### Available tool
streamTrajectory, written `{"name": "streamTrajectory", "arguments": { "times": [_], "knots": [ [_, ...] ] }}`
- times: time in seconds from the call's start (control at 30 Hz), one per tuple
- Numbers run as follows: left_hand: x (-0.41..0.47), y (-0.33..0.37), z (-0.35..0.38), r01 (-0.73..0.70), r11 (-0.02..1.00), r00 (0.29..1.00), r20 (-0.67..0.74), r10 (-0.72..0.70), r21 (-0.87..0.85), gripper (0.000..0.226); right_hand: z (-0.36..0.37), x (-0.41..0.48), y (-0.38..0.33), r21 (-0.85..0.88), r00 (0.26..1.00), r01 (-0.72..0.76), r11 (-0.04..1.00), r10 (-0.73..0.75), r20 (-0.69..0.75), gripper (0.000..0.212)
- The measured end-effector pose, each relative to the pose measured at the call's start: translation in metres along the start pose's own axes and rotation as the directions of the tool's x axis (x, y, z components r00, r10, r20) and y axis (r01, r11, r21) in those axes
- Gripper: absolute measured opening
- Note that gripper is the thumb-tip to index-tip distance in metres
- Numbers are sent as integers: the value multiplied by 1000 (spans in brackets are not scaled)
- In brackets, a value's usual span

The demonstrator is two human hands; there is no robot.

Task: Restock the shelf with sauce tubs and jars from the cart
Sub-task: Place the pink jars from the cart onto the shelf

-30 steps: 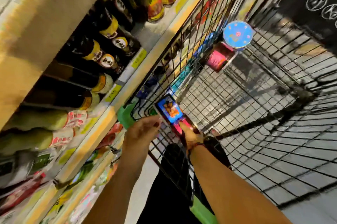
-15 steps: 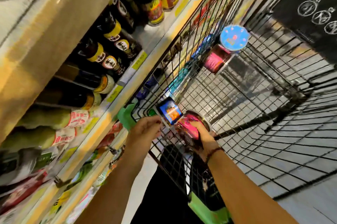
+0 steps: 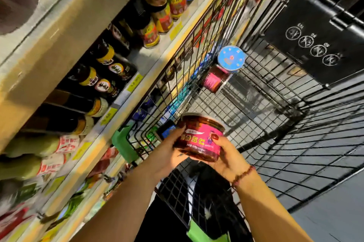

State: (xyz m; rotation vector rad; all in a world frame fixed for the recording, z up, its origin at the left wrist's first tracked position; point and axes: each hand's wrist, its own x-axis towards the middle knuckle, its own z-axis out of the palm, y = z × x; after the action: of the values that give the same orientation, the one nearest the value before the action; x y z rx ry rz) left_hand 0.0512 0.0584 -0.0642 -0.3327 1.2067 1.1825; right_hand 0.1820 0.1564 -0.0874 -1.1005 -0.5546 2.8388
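head view looks down on a sauce tub (image 3: 199, 139) with a pink label, held up between both hands above the near end of the cart (image 3: 275, 123). the left hand (image 3: 167, 153) is on its left side and the right hand (image 3: 226, 155) on its right and underside.

the shelf (image 3: 137, 88) runs along the left, yellow-edged with price tags, packed with dark bottles (image 3: 110, 76) and red-labelled jars (image 3: 157, 27), with more goods on the tiers below. the black wire cart stands just beside it on a grey floor (image 3: 334, 212), a black panel (image 3: 315, 40) at its far end. a second tub (image 3: 214, 81) with a blue lid (image 3: 231, 58) lies tilted in the cart's far corner, well apart from the hands. a green corner piece (image 3: 123, 143) sits at the cart's near left.

both hands grip the tub with curled fingers: left fingers wrap its side, and the right thumb, nail painted red, presses on the label. a small blue-faced packet (image 3: 167, 130) peeks out just behind the left fingers; i cannot tell whether that hand holds it too. a beaded bracelet (image 3: 243, 175) circles the right wrist.
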Motion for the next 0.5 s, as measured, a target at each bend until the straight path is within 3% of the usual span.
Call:
{"name": "streamTrajectory", "arguments": {
  "times": [0.07, 0.17, 0.2, 0.3, 0.4, 0.5],
  "knots": [
    [5, 1, 2, 8, 998, 998, 57, -4, -69, 89, 0, 5, -6, -59, 998, -57, 997, 57, -3, 96],
    [12, 4, 4, 1, 989, 997, 71, 10, -148, 100, 0, 17, -15, -179, 996, -91, 980, 89, -19, 102],
    [14, 5, 4, 11, 983, 998, 62, 1, -184, 100, 0, 20, -21, -262, 995, -99, 960, 97, -23, 96],
    [20, 6, 3, 7, 961, 999, 36, 3, -277, 101, -2, 29, -36, -468, 993, -118, 876, 115, -36, 42],
    [27, 6, 8, -15, 934, 999, -34, 3, -356, 86, -3, 38, -52, -637, 987, -156, 755, 138, -78, 47],
    [37, 7, 8, -61, 924, 997, -68, 37, -378, 91, 2, 50, -70, -675, 985, -163, 720, 152, -75, 11]
  ]
}}
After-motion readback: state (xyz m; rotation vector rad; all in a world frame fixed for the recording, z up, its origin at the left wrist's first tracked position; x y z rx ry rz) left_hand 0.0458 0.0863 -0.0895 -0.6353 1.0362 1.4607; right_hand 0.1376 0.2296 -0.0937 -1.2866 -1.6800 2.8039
